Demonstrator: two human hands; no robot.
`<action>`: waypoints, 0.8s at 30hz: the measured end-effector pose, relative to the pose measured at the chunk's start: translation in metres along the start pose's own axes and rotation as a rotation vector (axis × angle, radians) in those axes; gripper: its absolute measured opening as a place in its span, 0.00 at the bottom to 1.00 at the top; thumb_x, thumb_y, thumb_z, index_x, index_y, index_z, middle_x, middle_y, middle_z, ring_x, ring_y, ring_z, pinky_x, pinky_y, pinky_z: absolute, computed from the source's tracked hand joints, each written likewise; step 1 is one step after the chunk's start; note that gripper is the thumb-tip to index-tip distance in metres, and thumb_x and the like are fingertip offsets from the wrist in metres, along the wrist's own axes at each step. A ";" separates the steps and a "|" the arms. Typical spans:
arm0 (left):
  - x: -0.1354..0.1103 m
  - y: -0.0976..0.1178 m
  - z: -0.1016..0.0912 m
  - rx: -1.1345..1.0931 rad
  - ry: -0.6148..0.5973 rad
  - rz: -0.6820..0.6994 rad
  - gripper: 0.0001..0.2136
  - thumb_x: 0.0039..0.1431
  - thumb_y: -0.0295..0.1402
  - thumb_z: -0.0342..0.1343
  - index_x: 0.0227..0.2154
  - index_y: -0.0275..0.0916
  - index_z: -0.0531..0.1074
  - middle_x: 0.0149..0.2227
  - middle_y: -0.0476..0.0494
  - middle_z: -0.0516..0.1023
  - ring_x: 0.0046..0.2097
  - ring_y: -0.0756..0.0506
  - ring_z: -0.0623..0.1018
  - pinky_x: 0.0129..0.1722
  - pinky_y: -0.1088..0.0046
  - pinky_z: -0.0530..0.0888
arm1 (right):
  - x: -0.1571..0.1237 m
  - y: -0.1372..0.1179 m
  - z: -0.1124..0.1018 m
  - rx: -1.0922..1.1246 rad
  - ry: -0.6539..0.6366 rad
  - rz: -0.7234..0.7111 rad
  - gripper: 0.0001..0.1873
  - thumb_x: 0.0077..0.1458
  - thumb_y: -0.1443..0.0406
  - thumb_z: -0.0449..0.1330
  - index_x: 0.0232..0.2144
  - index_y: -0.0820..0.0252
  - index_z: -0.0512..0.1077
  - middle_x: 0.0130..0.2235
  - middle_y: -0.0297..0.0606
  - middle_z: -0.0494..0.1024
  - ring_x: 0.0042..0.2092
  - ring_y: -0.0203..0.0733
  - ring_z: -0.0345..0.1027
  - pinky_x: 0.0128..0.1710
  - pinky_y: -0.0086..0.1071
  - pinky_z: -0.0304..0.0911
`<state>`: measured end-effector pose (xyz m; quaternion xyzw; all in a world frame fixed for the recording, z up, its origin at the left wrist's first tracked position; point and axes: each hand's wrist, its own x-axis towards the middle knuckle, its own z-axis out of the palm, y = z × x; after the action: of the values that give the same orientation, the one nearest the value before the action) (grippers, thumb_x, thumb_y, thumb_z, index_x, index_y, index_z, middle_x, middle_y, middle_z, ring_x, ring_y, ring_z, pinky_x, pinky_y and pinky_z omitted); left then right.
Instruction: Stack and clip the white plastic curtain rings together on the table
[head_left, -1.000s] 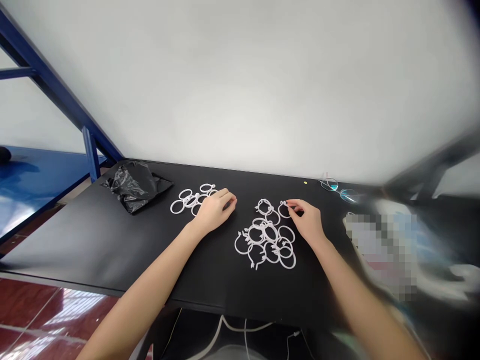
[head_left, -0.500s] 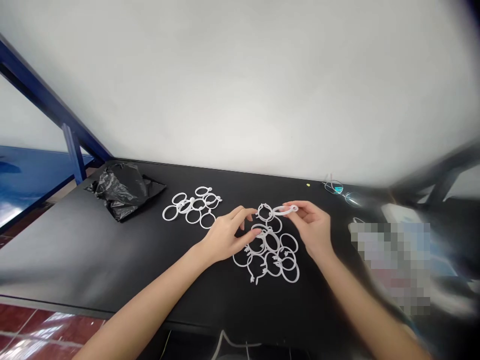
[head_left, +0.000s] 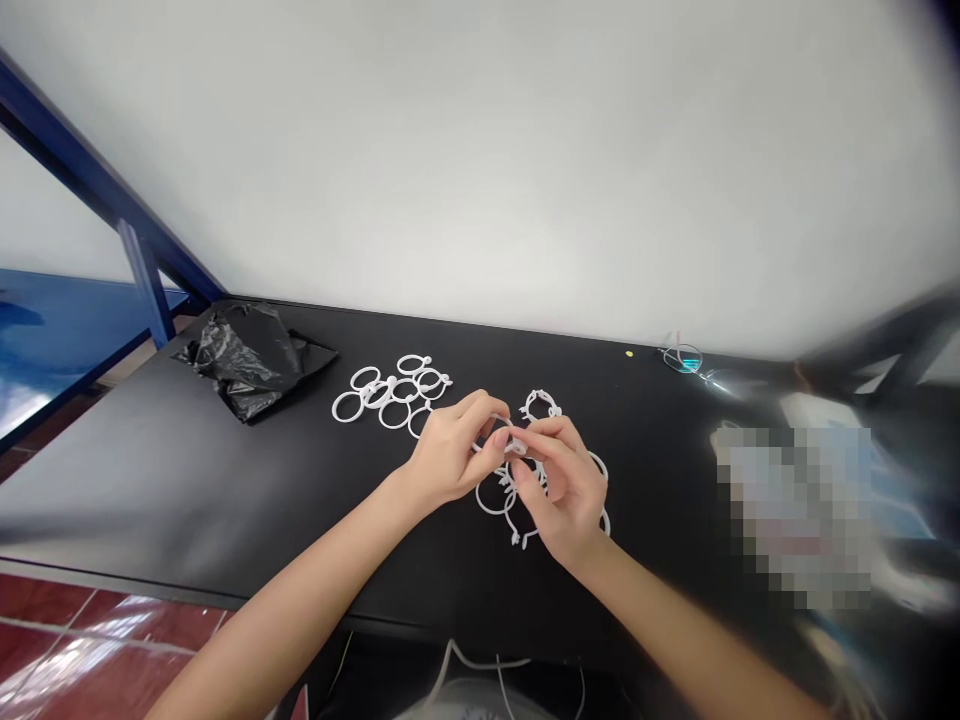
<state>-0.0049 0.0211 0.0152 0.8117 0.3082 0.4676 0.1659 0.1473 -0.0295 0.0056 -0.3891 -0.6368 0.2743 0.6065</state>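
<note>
My left hand (head_left: 450, 455) and my right hand (head_left: 559, 490) meet above the black table (head_left: 150, 470), both pinching one white plastic ring (head_left: 513, 444) between their fingertips. Under and around the hands lies a heap of open white rings (head_left: 517, 500), partly hidden by my right hand. A second group of white rings (head_left: 390, 395) lies flat to the left, a short way from my left hand.
A crumpled black plastic bag (head_left: 247, 360) sits at the table's back left. A pair of glasses (head_left: 684, 358) and a small yellow bit (head_left: 628, 353) lie near the white wall. Blurred items occupy the right side. A blue metal frame (head_left: 142, 280) stands at left.
My left hand left the left group of rings and came to the middle. My right hand lifted one ring off the heap, and both hands now grip it together.
</note>
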 end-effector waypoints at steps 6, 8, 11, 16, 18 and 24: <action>0.000 0.005 0.002 -0.061 0.001 0.019 0.13 0.68 0.39 0.44 0.39 0.36 0.69 0.28 0.48 0.69 0.25 0.52 0.68 0.24 0.77 0.67 | -0.008 -0.005 -0.006 -0.116 0.031 -0.029 0.19 0.57 0.74 0.60 0.47 0.48 0.78 0.38 0.37 0.81 0.36 0.44 0.76 0.34 0.38 0.73; 0.000 0.010 0.002 -0.169 -0.057 -0.012 0.13 0.68 0.37 0.44 0.39 0.36 0.71 0.32 0.43 0.73 0.28 0.51 0.71 0.27 0.75 0.70 | -0.011 -0.004 -0.007 -0.125 0.081 -0.005 0.15 0.56 0.73 0.62 0.43 0.50 0.78 0.36 0.37 0.82 0.34 0.44 0.76 0.33 0.39 0.74; 0.001 0.016 0.003 -0.298 -0.110 -0.095 0.17 0.69 0.36 0.40 0.32 0.36 0.72 0.29 0.43 0.73 0.28 0.49 0.71 0.28 0.73 0.69 | -0.013 -0.003 -0.005 -0.043 0.117 0.058 0.08 0.55 0.70 0.64 0.36 0.52 0.78 0.33 0.37 0.82 0.34 0.44 0.77 0.33 0.39 0.76; -0.001 0.018 0.007 -0.283 -0.016 -0.121 0.19 0.69 0.34 0.39 0.25 0.36 0.68 0.22 0.47 0.67 0.23 0.51 0.65 0.24 0.74 0.64 | -0.006 -0.010 0.000 0.224 0.057 0.243 0.04 0.56 0.66 0.64 0.29 0.54 0.75 0.30 0.36 0.80 0.33 0.42 0.77 0.31 0.38 0.77; -0.002 0.018 0.008 -0.292 0.013 -0.100 0.19 0.69 0.33 0.38 0.25 0.36 0.68 0.22 0.48 0.67 0.23 0.52 0.65 0.23 0.74 0.64 | -0.002 -0.013 0.000 0.345 0.016 0.342 0.06 0.56 0.65 0.65 0.27 0.55 0.74 0.29 0.34 0.78 0.31 0.40 0.76 0.31 0.37 0.77; -0.004 0.015 0.009 -0.314 0.021 -0.063 0.19 0.70 0.33 0.38 0.26 0.36 0.67 0.22 0.48 0.67 0.24 0.52 0.65 0.24 0.75 0.64 | 0.001 -0.014 -0.002 0.483 -0.025 0.430 0.06 0.56 0.65 0.65 0.26 0.56 0.75 0.28 0.32 0.77 0.29 0.37 0.76 0.31 0.35 0.76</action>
<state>0.0068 0.0078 0.0163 0.7607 0.2581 0.5132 0.3022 0.1468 -0.0363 0.0181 -0.3559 -0.4641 0.5441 0.6015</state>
